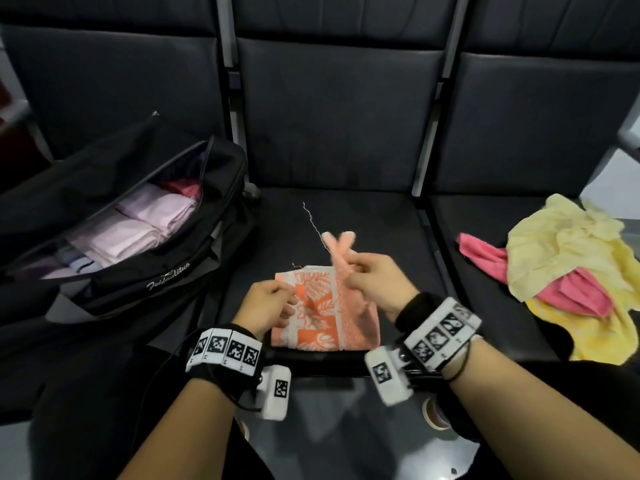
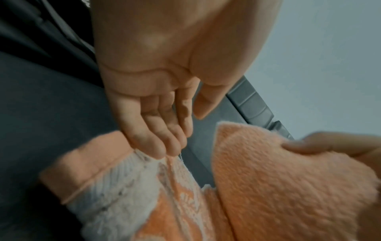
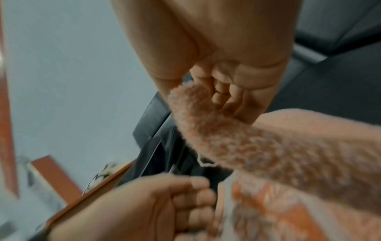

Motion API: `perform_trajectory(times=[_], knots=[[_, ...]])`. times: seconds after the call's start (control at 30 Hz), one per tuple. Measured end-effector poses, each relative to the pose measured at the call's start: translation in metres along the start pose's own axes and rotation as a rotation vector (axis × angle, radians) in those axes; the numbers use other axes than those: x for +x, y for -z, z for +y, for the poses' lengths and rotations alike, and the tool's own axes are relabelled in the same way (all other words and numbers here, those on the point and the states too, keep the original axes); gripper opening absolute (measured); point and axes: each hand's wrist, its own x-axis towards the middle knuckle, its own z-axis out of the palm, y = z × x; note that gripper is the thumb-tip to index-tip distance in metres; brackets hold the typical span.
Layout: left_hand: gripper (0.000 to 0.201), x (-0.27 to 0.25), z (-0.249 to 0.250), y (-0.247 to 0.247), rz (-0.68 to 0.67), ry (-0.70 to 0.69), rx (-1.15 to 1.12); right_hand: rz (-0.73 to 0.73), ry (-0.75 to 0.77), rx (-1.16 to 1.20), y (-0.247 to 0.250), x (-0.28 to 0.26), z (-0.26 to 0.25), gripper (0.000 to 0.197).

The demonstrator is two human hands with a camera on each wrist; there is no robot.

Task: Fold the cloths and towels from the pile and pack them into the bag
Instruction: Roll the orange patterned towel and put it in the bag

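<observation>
I see the orange-and-white leaf-patterned terry towel [image 1: 320, 308] lying partly folded at the front of the middle seat of the black padded bench [image 1: 346, 216], directly between my two hands. My right hand [image 1: 372, 284] pinches two corners of the towel and lifts them off the seat, so they stick up crossed above the fingers, with a loose white thread [image 1: 311, 220] trailing upward. My left hand [image 1: 268, 304] is at the towel's left edge; in the left wrist view its fingers [image 2: 156, 143] are nearly straight, tips touching the white band at the hem, not curled round it.

The towel's near edge lies close to the front lip of the seat, and bare seat stretches behind it to the backrest. The open black zip-top fabric duffel bag [image 1: 145, 271] sits on the seat to the left, holding folded pale pink cloths [image 1: 145, 223]. To the right lies the pile of crumpled yellow and pink cloths [image 1: 568, 271], well apart from the towel.

Both wrist views are blurred, and the head view cuts off the pile at the right edge.
</observation>
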Motion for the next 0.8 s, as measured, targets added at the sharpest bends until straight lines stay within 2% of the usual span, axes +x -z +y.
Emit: perform_trajectory(times=[0.1,0.17,0.2,0.27,0.37,0.43,0.57,0.7,0.8], knots=[[0.025,-0.003,0.002,0.004,0.001,0.113,-0.155,-0.100,0.098,0.016,-0.046,0.001,0.001,0.017],[0.032,-0.004,-0.001,0.007,-0.021,0.179,-0.146,-0.156,0.034,-0.057,-0.055,0.002,0.008,0.038],[0.029,-0.005,-0.003,0.007,-0.019,0.192,-0.123,-0.163,-0.011,-0.060,-0.053,0.003,0.013,0.046],[0.018,-0.006,-0.005,0.004,0.004,0.152,-0.065,-0.132,-0.019,-0.081,-0.039,0.002,0.025,0.047],[0.049,-0.008,-0.006,-0.003,-0.010,0.056,0.040,-0.094,0.038,-0.208,-0.014,-0.004,0.042,0.036],[0.058,-0.010,-0.005,-0.007,0.006,-0.008,0.130,-0.095,0.078,-0.334,-0.003,-0.008,0.048,0.033],[0.056,-0.007,-0.003,-0.002,0.044,-0.128,0.088,-0.117,0.168,-0.389,0.001,-0.018,0.056,0.037],[0.054,-0.001,-0.012,0.010,0.063,-0.071,0.166,-0.165,0.215,-0.493,-0.006,-0.023,0.065,0.028],[0.045,-0.002,-0.022,0.009,0.138,-0.086,0.307,-0.285,0.228,-0.695,-0.010,-0.025,0.075,0.027]])
